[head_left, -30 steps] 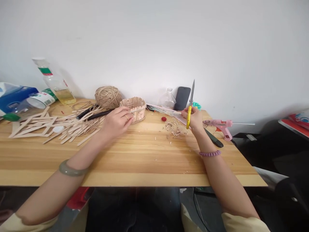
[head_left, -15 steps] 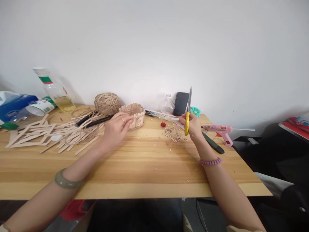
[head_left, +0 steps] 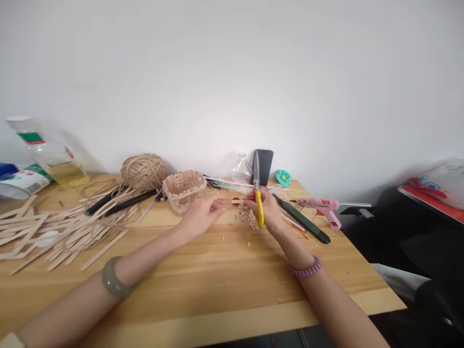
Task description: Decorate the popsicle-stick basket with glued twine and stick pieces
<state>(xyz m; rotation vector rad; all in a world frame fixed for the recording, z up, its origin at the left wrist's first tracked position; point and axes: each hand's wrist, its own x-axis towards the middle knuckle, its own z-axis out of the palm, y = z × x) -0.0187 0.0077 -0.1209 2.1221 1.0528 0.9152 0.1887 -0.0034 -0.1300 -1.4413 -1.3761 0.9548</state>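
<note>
My right hand [head_left: 268, 210] is closed on yellow-handled scissors [head_left: 259, 208], whose blades point up. A short piece of wooden craft stick [head_left: 238, 201] pokes out to the left from its fingertips. My left hand [head_left: 201, 215] reaches right across the table, thumb and fingers apart, with nothing visible between them. It is in front of a small basket made of wooden pieces [head_left: 174, 205] and partly covers it. Wood chips [head_left: 248, 218] lie below the stick piece, and a dark red item [head_left: 235, 198] shows just behind it.
Loose craft sticks [head_left: 78, 232] and a ball of twine [head_left: 144, 171] lie on the left, with a bottle of yellow liquid [head_left: 65, 169] behind. A phone [head_left: 266, 166] leans against the wall near a turquoise flower [head_left: 283, 178]. A pink glue gun [head_left: 326, 208] and dark green tool [head_left: 308, 222] are right.
My left hand has moved right from the basket's front towards my right hand, its fingers parting. My right hand still holds the scissors and stick piece. The camera view has shifted.
</note>
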